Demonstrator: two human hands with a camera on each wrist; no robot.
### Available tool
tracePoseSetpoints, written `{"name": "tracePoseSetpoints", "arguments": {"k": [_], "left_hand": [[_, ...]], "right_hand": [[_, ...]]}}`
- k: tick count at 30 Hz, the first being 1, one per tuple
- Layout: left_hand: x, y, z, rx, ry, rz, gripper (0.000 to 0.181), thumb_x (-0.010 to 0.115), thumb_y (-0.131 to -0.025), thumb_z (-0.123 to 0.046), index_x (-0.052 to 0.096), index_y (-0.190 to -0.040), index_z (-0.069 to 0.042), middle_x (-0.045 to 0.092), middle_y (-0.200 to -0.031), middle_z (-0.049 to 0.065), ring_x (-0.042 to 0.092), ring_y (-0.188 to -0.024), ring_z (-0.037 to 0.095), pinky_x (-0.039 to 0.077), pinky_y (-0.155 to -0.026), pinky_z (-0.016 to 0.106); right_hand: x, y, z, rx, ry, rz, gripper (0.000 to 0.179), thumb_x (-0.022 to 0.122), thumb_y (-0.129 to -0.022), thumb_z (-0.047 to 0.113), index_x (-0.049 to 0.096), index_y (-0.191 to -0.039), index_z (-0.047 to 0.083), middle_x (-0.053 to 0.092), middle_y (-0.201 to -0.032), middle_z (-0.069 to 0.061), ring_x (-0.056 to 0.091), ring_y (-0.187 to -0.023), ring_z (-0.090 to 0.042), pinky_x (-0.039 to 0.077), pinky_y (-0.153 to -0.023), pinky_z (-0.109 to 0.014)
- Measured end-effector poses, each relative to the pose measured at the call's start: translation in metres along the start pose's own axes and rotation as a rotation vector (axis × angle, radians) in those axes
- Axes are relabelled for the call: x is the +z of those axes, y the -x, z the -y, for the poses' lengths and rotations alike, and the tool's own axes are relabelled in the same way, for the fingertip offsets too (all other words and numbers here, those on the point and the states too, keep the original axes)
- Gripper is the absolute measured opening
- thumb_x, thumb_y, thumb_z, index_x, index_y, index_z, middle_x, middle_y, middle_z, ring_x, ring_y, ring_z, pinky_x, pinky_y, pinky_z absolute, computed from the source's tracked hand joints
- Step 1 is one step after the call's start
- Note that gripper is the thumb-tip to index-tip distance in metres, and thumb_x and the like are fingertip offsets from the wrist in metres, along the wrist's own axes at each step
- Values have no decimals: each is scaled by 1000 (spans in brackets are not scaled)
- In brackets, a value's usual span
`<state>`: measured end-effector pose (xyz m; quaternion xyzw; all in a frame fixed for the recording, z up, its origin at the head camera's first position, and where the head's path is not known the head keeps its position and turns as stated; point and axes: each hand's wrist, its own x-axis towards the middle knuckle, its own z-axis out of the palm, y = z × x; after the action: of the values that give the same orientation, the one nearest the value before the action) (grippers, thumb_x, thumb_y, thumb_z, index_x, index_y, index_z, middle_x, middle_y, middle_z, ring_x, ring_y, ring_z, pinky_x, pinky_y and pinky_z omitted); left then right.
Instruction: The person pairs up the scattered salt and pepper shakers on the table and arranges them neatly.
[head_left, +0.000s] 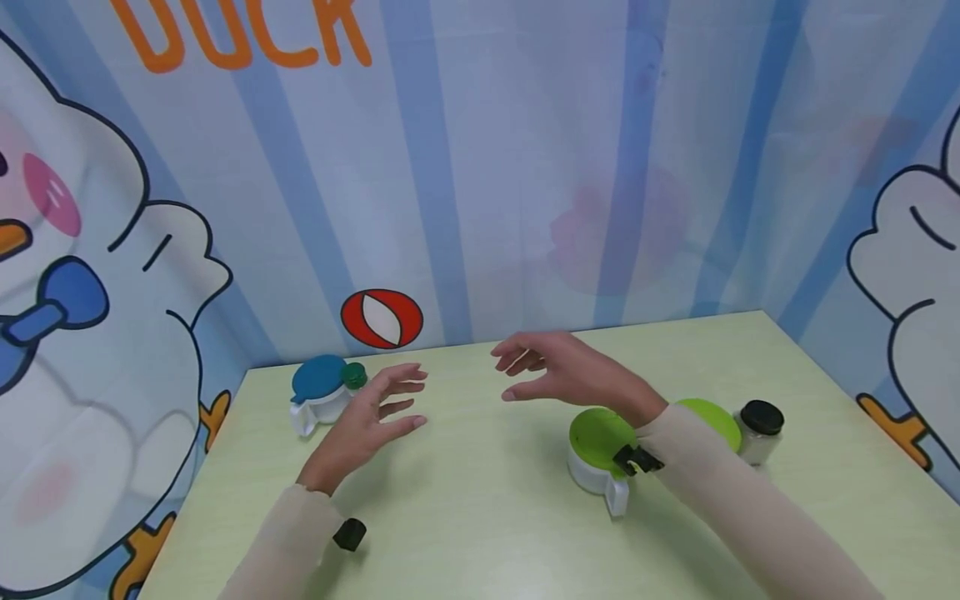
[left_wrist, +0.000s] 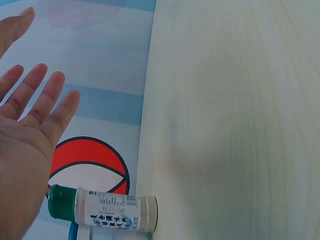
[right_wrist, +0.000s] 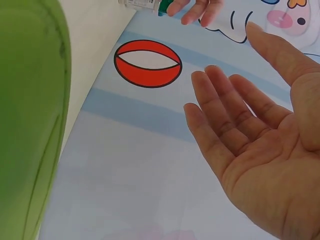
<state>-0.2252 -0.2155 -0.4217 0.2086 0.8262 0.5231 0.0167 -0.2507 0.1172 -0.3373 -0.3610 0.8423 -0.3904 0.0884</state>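
My left hand (head_left: 367, 425) is held over the table with loosely bent fingers and nothing in it. Just beyond it, at the back left, are a white container with a blue lid (head_left: 318, 379) and a shaker bottle with a green cap (head_left: 354, 375). In the left wrist view the bottle's printed label (left_wrist: 112, 210) shows. My right hand (head_left: 573, 375) hovers empty, palm facing the left hand. Beneath that wrist stands a white handled container with a green lid (head_left: 600, 437), whose lid looms large in the right wrist view.
Right of the right forearm, a second green lid (head_left: 712, 421) is partly hidden by the sleeve. A clear jar with a black cap (head_left: 761, 425) stands beside it. A printed fabric backdrop (head_left: 517, 167) rises behind the pale wooden table (head_left: 465, 517).
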Motion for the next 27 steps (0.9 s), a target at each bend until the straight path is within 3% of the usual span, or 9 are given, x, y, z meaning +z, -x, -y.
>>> {"name": "tracePoseSetpoints", "arguments": {"k": [10,16,27], "left_hand": [[-19,9,-2,15,-7,-50,69,76,-93,-24,40,-151,-29,49,-150,0,48,-138,28,42,-110,57],[-31,12,3,-6,-21,-80,68,76,-93,-29,40,-151,-28,49,-150,3,49,-137,30,43,-110,56],[-47,18,10,-56,-61,-141,68,76,-92,-36,41,-150,-26,50,-150,2,51,-136,28,43,-110,56]], "right_hand": [[8,-10,-1,-30,-28,25,53,81,-89,28,60,-136,15,69,-124,2,67,-116,-19,55,-98,-35],[13,-16,3,-39,-37,26,52,81,-88,26,61,-135,15,70,-122,3,67,-114,-16,55,-98,-33],[26,-33,8,-33,-53,42,52,79,-90,28,60,-137,15,69,-125,3,65,-119,-22,52,-103,-35]]}}
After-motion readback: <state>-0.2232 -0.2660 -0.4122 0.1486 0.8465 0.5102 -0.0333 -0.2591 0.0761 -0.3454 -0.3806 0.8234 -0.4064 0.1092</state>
